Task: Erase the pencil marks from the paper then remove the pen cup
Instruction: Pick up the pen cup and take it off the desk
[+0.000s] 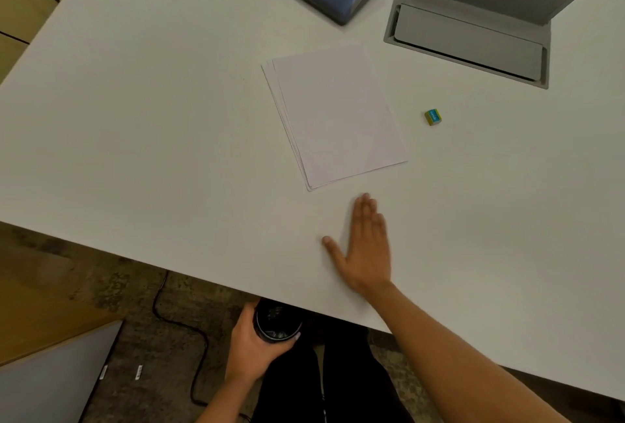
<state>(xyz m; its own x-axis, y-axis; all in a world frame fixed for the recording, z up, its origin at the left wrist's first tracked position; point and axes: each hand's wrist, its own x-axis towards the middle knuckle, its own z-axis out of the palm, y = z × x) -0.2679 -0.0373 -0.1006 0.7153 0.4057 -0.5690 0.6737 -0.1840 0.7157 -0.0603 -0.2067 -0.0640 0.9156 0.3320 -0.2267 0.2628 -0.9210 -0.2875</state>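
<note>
Below, round black pen cup (278, 323) in left hand (250, 345)

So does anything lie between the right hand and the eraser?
Nothing visible does. The right hand lies flat on the table near the paper; the eraser sits beyond it, with only bare tabletop between.
</note>
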